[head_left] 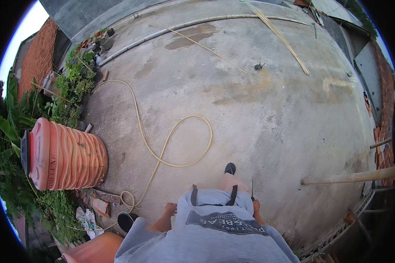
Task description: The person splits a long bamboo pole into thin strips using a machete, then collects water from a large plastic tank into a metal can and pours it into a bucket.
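My left hand (pixel 170 209) hangs beside my grey shirt, its fingers curled in, and nothing shows in it. On the other side my right hand (pixel 256 207) is closed round the dark handle of a long thin knife (pixel 252 188). The blade points forward, seen almost edge-on, so its shape is hard to tell. One dark shoe (pixel 230 168) is forward on the concrete floor (pixel 267 127). A pale yellow hose (pixel 180 165) lies looped ahead and to my left.
An orange water tank (pixel 74 155) stands at left beside green plants (pixel 72 85). Thin bamboo strips (pixel 285 44) and a single strip (pixel 208 49) lie far ahead, near a long pale pipe (pixel 162 31). A bamboo pole (pixel 346 176) juts in from the right.
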Motion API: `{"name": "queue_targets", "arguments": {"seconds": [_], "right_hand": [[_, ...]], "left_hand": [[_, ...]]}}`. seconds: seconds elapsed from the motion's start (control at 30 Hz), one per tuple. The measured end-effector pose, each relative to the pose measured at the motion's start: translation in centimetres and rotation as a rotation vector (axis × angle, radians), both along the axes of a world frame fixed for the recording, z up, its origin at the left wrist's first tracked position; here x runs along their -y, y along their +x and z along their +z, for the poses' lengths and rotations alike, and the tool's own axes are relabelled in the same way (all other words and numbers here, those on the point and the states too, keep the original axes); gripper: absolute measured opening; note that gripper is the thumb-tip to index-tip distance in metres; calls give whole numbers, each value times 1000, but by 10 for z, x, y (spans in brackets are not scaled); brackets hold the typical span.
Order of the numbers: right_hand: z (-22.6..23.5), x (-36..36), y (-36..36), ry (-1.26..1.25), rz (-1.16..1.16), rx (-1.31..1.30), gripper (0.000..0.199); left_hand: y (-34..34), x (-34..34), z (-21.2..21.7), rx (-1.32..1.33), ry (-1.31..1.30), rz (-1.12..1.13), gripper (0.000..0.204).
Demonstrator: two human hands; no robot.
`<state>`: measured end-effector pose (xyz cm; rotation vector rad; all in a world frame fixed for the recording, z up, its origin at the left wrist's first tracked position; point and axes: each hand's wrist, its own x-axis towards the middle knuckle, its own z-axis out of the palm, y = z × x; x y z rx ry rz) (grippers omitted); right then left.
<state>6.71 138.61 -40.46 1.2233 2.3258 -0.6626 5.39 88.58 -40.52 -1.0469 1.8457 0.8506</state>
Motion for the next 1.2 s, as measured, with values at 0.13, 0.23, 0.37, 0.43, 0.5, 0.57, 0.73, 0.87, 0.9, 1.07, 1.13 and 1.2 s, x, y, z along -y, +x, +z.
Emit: {"name": "queue_targets", "arguments": {"seconds": [0.13,0.23,0.37,0.43,0.5,0.57,0.73,0.87,0.9,1.07,1.13,1.2], "right_hand": [[46,-111,-226,-146,-11,-106,41],[68,-152,-365,174,93,-476,40],[121,-142,-516,112,-4,-733,43],[113,-139,-576,88,1,-802,44],[92,-141,-621,-20,13,-598,33],[62,-156,-636,-435,-115,-234,27],[32,-133,-620,84,386,92,32],[36,-131,-688,-150,117,212,38],[34,-130,-714,-169,107,227,39],[7,-127,-876,-220,137,245,46],[-14,-132,-965,-241,184,237,49],[-33,-134,-1061,-256,259,232,52]], "left_hand": [[-101,-84,-12,-409,106,-198,32],[-181,-109,-22,-669,85,-249,33],[-270,-129,-22,-538,35,-8,36],[-309,-142,-28,-417,87,124,34],[-364,-153,-36,-187,107,22,33],[-410,-152,-71,-17,235,19,32],[-609,-135,-97,-508,234,-261,34],[-821,-142,12,-700,330,288,37],[-862,-134,11,-753,349,284,39],[-1008,-108,20,-810,290,363,40],[-1042,-105,9,-739,251,435,38],[-1051,-105,-2,-627,180,497,35]]}}
